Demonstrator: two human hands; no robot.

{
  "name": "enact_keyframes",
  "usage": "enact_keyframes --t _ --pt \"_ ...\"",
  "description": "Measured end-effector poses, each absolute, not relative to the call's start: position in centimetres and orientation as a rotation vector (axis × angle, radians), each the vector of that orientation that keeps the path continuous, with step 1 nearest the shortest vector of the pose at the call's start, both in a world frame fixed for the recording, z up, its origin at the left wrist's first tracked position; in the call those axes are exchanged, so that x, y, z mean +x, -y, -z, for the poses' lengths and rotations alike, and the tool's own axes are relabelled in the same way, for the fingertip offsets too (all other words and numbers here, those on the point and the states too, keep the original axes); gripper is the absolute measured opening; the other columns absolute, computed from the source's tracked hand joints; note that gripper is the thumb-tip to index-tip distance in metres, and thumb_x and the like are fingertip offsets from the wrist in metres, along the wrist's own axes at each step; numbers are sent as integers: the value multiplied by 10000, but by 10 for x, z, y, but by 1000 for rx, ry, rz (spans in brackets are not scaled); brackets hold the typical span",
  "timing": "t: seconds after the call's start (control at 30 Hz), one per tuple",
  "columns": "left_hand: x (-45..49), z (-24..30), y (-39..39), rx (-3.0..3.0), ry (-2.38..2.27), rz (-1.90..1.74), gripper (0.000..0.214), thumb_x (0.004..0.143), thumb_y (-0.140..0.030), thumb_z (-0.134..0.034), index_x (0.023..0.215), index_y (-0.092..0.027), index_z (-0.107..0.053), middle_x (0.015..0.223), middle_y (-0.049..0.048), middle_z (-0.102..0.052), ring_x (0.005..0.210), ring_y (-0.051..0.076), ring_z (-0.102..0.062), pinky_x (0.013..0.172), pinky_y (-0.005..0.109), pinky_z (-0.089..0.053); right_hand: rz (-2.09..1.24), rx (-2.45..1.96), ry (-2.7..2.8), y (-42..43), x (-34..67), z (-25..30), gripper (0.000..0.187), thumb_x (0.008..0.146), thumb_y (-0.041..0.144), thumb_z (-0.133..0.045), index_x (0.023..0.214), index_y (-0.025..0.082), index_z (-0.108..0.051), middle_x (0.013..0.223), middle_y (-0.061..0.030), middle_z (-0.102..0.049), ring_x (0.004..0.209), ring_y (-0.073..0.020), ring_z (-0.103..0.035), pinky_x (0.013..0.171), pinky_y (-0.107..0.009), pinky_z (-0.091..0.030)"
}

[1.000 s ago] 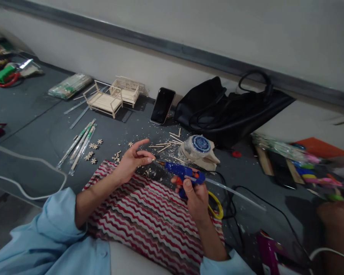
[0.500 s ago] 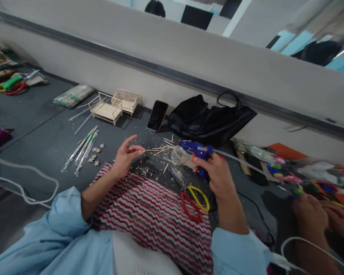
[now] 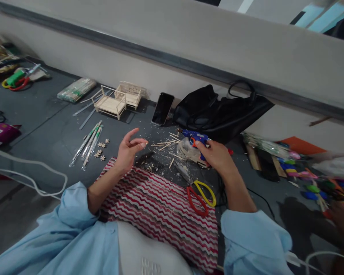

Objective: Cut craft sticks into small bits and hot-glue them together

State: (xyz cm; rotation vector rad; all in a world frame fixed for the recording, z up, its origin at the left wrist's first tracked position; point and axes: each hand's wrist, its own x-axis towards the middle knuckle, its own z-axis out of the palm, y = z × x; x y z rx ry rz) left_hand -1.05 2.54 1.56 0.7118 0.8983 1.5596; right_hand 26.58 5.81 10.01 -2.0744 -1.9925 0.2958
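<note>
My right hand [image 3: 216, 156] grips a blue glue gun [image 3: 196, 138] with an orange trigger, its nozzle pointing left, just above a clear plastic tub [image 3: 189, 150]. My left hand [image 3: 130, 149] hovers over the dark floor with thumb and forefinger pinched together on something too small to name, the other fingers raised. Loose wooden sticks [image 3: 164, 144] and sawdust lie between the hands. A red and white zigzag cloth [image 3: 160, 208] covers my lap.
Red and yellow scissors [image 3: 200, 194] lie by the cloth. A phone [image 3: 163, 108] and black bag [image 3: 220, 112] lean on the wall. Small stick furniture [image 3: 119, 101], wrapped stick bundles [image 3: 87, 143] and wooden flowers [image 3: 101, 149] sit left. Another person's hand [image 3: 342, 215] and colourful clutter are right.
My right hand carried the glue gun from in front of me up and away to the plastic tub. The left hand stayed in place, still pinched. The scissors came into view.
</note>
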Motion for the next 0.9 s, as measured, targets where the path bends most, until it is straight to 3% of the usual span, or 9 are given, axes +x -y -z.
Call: enact_keyframes --t 0.17,0.27,0.37,0.47,0.6,0.7,0.9 --pt "-14 -19 -27 663 -869 -1606 648 606 -171 -838 1196 -205 -572 782 -18 -740 786 117 -685 816 256 -501 9 -2297 1864 -33 256 -108 512 898 565 -457 1101 142 -663 835 -136 -717 818 -303 -659 677 -367 -445" --pt "-18 -21 -28 663 -862 -1643 635 608 -172 -845 1184 -216 -580 792 -21 -740 788 110 -685 824 247 -502 299 -1979 1759 -4 236 -112 445 915 492 -489 1179 162 -629 901 -112 -718 835 -258 -647 736 -360 -455" --pt "-20 -22 -28 685 -860 -1667 621 631 -176 -839 1193 -223 -578 808 -17 -739 800 112 -687 833 251 -502 150 -1594 1932 14 206 -97 264 949 360 -474 994 212 -688 893 -62 -716 801 -181 -641 738 -288 -463" --pt "-19 -21 -28 705 -858 -1679 615 638 -171 -835 1194 -227 -581 815 -18 -736 805 117 -690 836 257 -504 -156 -1499 2200 8 173 -65 205 927 262 -506 973 233 -704 922 -39 -727 874 -183 -647 777 -279 -462" --pt "-16 -16 -28 728 -871 -1651 612 640 -187 -837 1195 -225 -582 815 -18 -736 815 122 -693 824 258 -510 -416 -1676 2383 -21 146 -27 276 921 165 -481 1083 206 -701 1057 -70 -704 958 -200 -631 828 -289 -457" --pt "-15 -13 -28 728 -866 -1643 607 637 -189 -837 1187 -222 -584 812 -19 -739 803 120 -692 811 258 -512 -388 -1633 2509 -36 139 -14 363 934 134 -438 1200 216 -671 1071 -89 -676 1023 -208 -597 841 -285 -444" --pt "-15 -12 -29 700 -827 -1637 590 637 -136 -825 1175 -214 -597 797 -18 -743 790 111 -691 801 244 -507 -438 -1489 2661 -41 139 -5 426 907 91 -460 1227 281 -667 1064 -64 -665 1016 -202 -565 789 -269 -433"
